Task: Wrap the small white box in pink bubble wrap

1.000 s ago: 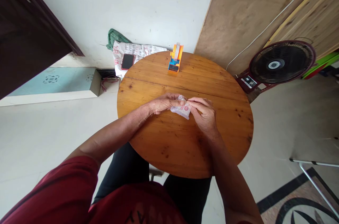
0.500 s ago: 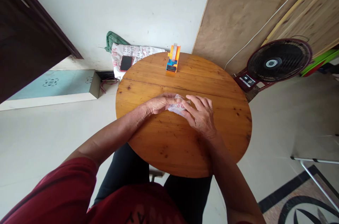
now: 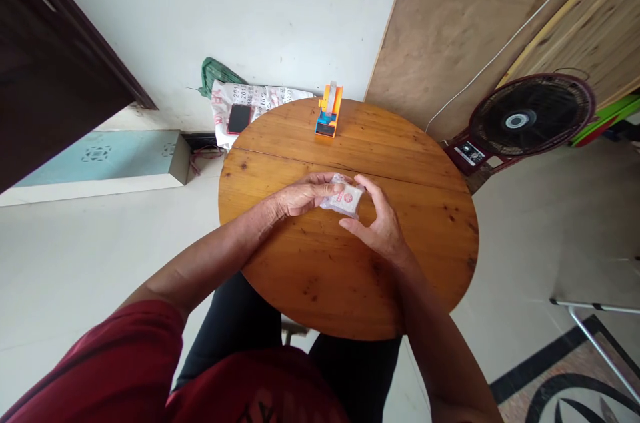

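A small pale packet (image 3: 350, 199) in clear plastic wrap, with a red round mark and red print, is held above the middle of the round wooden table (image 3: 310, 263). My left hand (image 3: 311, 193) pinches its left end, thumb on top and fingers underneath. At the packet's right side is my right hand (image 3: 381, 223), its thumb and index finger spread apart around that end. Whether a right fingertip touches the wrap is hard to see. What lies inside the wrap I cannot make out.
An orange and blue tape dispenser (image 3: 329, 111) stands at the table's far edge. Behind the left edge, a phone (image 3: 239, 119) lies on a printed white sack (image 3: 275, 97). A dark fan (image 3: 515, 121) stands to the right, and a pale blue box (image 3: 95, 156) lies on the floor at left.
My right hand has drawn back from the packet, and its fingers have opened. The packet's marked face now shows more fully. My left hand keeps its hold.
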Available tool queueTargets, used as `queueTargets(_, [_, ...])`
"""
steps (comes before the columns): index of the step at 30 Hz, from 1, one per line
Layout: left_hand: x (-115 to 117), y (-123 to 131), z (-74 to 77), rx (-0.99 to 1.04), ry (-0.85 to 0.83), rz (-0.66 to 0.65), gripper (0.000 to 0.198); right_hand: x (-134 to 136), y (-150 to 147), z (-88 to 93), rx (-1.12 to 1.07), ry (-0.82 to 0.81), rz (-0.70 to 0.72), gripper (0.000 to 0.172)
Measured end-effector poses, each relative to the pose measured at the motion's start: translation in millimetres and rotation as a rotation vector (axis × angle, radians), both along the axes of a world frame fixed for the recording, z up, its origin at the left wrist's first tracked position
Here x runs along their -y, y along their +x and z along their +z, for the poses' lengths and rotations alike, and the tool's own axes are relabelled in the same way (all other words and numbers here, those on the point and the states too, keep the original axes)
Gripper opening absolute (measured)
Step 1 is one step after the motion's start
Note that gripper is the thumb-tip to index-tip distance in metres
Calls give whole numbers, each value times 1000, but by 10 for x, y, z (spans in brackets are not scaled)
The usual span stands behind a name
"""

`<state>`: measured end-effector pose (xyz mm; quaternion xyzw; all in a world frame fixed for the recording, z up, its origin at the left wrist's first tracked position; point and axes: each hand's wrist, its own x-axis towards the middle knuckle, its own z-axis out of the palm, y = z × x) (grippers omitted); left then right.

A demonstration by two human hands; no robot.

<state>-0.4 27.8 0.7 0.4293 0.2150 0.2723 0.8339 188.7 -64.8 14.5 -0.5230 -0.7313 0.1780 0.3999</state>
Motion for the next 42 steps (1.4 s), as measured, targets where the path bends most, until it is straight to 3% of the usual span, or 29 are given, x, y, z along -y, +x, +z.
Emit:
queueTargets(7, [13,8,-9,-60,87,-11,55,-55,-11,-114,60,56,-86,66])
queueTargets(12, [-59,-44,-54,-293,363,144,50,-99,16,-172,23,-100,-82,65])
queueTargets(15, [-99,-70,-57,-353,440,194,46,-127,47,-193,38,-244,-47,66])
queueTargets(21, [-64,-87,-44,-272,422,107,38,-113,52,-152,94,-295,-58,65])
queueTargets(25, [-60,-79,-62,-222,416,43,35,-77,18,-120,101,-265,-59,50])
queueTargets(31, [-90,-60,-99,-221,425,23,29,-59,17,-124,210,-110,19,35])
queueTargets(38, [-81,-53,-83,-215,422,18,30,-50,46,-131,310,-67,41,46])
queueTargets(42, [-86,-44,-101,-208,411,39,31,-50,46,-124,315,-49,87,41])
